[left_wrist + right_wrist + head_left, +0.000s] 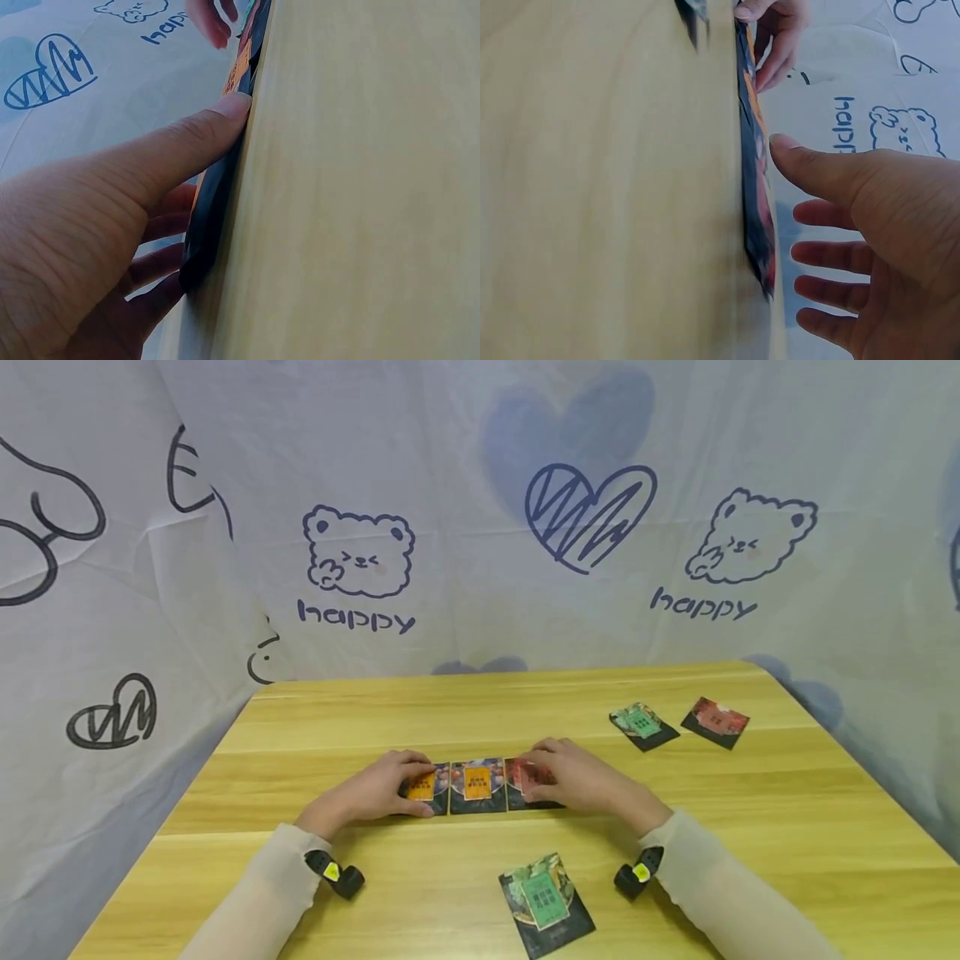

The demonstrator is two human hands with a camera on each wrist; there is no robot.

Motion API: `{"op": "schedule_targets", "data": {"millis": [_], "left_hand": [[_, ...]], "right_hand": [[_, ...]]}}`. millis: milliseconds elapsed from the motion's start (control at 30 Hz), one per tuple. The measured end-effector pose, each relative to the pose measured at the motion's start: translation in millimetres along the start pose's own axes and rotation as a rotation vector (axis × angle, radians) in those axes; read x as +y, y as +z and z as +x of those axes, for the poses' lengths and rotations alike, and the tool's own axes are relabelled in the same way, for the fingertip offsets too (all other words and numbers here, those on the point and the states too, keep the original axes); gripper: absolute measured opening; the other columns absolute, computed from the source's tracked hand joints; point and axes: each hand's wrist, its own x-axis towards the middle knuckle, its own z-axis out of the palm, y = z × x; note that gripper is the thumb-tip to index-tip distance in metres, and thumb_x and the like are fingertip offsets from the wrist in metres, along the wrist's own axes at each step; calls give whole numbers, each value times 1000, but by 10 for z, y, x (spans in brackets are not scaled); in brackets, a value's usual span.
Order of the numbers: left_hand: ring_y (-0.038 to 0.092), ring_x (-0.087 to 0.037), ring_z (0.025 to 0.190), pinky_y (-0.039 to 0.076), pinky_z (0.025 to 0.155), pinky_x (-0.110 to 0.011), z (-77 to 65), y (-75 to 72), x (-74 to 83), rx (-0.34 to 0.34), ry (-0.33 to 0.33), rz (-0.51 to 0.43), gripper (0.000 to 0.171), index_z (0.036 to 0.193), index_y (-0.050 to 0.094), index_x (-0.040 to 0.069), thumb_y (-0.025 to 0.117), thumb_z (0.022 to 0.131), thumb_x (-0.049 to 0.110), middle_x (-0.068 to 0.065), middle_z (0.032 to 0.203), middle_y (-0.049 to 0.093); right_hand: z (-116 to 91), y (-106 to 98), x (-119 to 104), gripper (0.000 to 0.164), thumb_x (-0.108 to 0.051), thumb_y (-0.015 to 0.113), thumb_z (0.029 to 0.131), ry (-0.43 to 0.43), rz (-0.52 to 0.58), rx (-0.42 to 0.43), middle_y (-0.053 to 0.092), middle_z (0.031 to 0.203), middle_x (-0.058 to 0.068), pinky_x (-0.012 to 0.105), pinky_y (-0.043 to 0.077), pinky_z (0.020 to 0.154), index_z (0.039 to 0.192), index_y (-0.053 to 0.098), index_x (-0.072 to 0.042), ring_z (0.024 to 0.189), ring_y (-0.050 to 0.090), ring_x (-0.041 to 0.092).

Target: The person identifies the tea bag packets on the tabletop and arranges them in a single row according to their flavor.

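Three flat dark food packets lie edge to edge in a row across the table. The left packet [422,787] has an orange label. My left hand [375,787] holds it, thumb at the near edge and fingers along the far side. Beside it lies the middle packet [477,783], also orange-labelled. At the row's right end is a red-labelled packet [517,799], partly covered by my right hand [581,777]. In the right wrist view, that hand's thumb and fingers [829,255] are spread just over the red packet [763,217], with a gap between.
A green-labelled packet [546,906] lies tilted near the table's front. Farther back on the right are another green-labelled packet [643,725] and a red-labelled one [716,722]. White cloth [480,527] with drawings hangs behind the wooden table [795,827].
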Motion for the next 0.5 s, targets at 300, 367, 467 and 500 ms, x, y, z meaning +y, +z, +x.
{"op": "schedule_targets", "data": {"millis": [300,367,467,500], "left_hand": [[39,-33,133,36,107,-50,-8,-7,15,2,6,-5,78,144,50,7,70,85,53,-11,145,44],[40,-32,133,37,106,-50,-8,-5,14,3,3,-5,77,144,50,7,70,85,53,-11,145,44],[40,-32,133,37,107,-50,-7,-9,24,4,0,-16,77,144,50,7,71,85,53,-11,145,44],[40,-32,133,37,107,-50,-5,-11,23,5,1,-16,78,144,50,7,71,85,53,-11,145,44]], "right_hand": [[-54,-96,148,60,-43,66,93,20,-2,3,51,137,13,47,43,101,140,54,-9,124,49,32],[-75,-121,217,59,-42,66,93,24,-16,15,51,138,13,49,42,103,141,54,-9,125,48,33],[-116,-172,338,59,-42,67,93,31,-32,42,51,138,14,51,40,103,141,54,-9,126,48,35],[-133,-194,375,60,-42,67,92,41,-28,48,51,138,14,52,40,103,141,53,-9,126,47,35]]}}
